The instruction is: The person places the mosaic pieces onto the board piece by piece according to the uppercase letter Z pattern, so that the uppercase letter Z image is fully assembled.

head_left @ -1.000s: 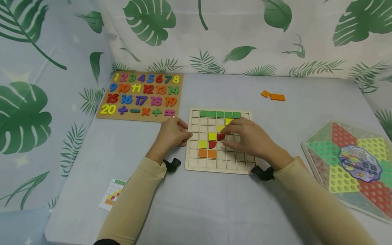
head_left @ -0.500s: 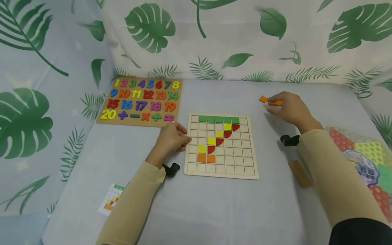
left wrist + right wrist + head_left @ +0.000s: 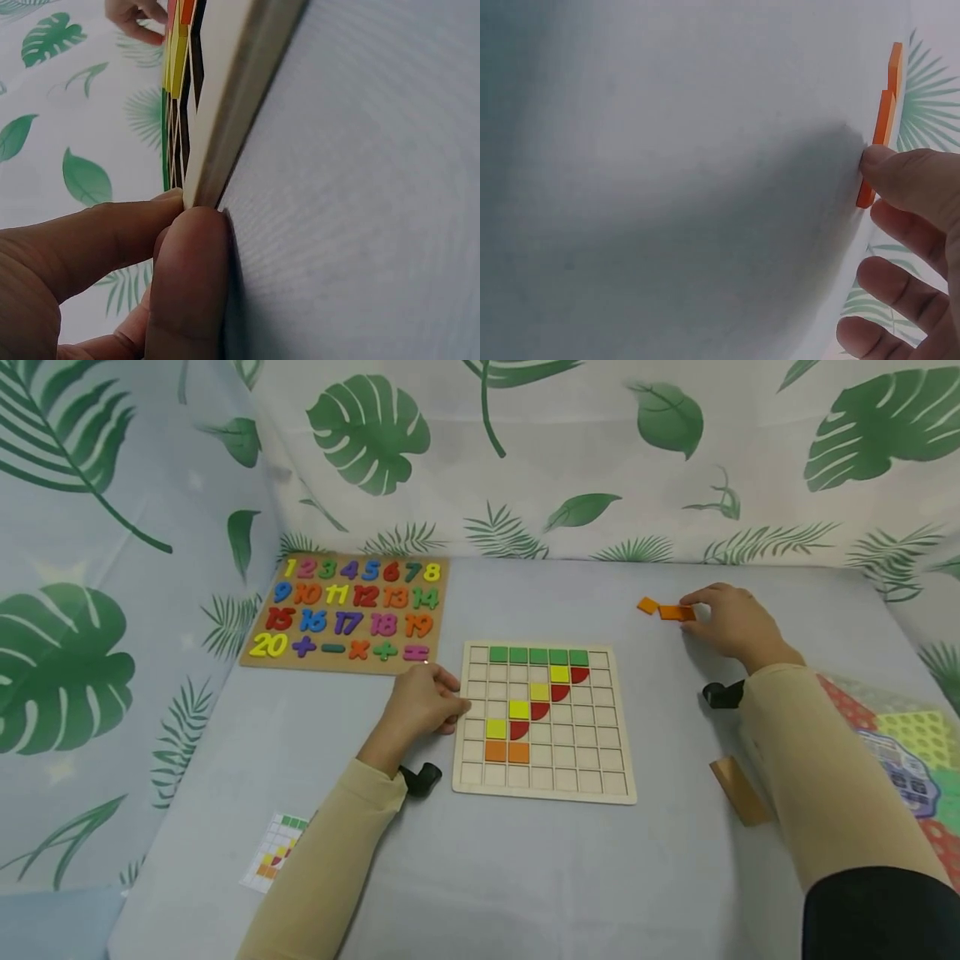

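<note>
A pale wooden grid board [image 3: 588, 760] lies mid-table, bearing a row of green squares [image 3: 538, 656], a diagonal of yellow squares [image 3: 519, 709] with red quarter-circles [image 3: 540, 710] beside them, and two orange squares [image 3: 518, 752]. My left hand [image 3: 420, 702] pinches the board's left edge; thumb and forefinger meet at its rim [image 3: 225, 127] in the left wrist view. At the back right, my right hand [image 3: 738, 625] pinches an orange square tile [image 3: 865, 193] at the right end of a short row. Two more orange tiles [image 3: 648, 605] lie to its left.
A number puzzle board [image 3: 322, 665] sits at the back left. A printed pattern card [image 3: 268, 852] is partly under the left sleeve. A brown wooden strip [image 3: 741, 792] and a star-patterned game board [image 3: 918, 739], partly hidden by the right sleeve, lie at right.
My right hand has left the grid board for the orange tiles at the back right, lately shifting slightly rightward. The full diagonal of red quarter-circles now shows. The left hand has stayed put.
</note>
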Motion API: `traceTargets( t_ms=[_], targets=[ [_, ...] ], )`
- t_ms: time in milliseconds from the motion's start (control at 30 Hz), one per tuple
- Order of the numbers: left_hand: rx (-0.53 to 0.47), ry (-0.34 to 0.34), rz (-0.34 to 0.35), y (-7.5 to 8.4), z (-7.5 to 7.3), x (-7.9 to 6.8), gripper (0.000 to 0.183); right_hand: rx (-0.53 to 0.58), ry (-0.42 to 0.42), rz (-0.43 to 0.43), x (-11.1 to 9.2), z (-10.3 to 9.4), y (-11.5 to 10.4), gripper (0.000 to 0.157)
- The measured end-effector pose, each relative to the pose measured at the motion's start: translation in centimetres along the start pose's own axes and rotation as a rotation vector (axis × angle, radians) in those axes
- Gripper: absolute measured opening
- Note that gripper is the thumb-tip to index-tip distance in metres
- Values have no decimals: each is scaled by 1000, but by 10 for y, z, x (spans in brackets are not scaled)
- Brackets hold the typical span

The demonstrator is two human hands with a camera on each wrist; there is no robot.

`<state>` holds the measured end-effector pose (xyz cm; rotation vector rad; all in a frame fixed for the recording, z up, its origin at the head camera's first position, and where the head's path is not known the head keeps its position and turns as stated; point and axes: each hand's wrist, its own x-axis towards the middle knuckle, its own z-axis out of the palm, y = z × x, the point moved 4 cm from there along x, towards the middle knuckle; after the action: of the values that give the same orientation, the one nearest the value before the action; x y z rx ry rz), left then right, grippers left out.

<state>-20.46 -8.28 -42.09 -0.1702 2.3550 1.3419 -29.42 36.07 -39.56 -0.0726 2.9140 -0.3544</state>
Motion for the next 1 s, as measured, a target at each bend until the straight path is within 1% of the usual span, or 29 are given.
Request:
traceTargets(
  t_ms=[300,400,567,667,767,867,1000],
  targets=[
    [-16,7,3,0,1,1,27,-4,16,-25,-3,-3,-3,39],
    [-15,11,-3,0,2,0,27,0,16,-17,-4,-1,-2,37],
    [-10,12,-2,-1,2,0,27,38,16,2,-7,3,2,36],
    [-8,10,3,-1,2,1,27,58,35,-16,-10,5,0,38],
    [-4,11,7,-1,1,1,27,68,73,-60,-15,6,-9,38],
    [0,14,8,-1,1,2,27,81,95,-97,-22,6,-23,36],
    [0,14,8,-2,0,2,27,99,81,-119,-34,9,-45,36]
  ],
)
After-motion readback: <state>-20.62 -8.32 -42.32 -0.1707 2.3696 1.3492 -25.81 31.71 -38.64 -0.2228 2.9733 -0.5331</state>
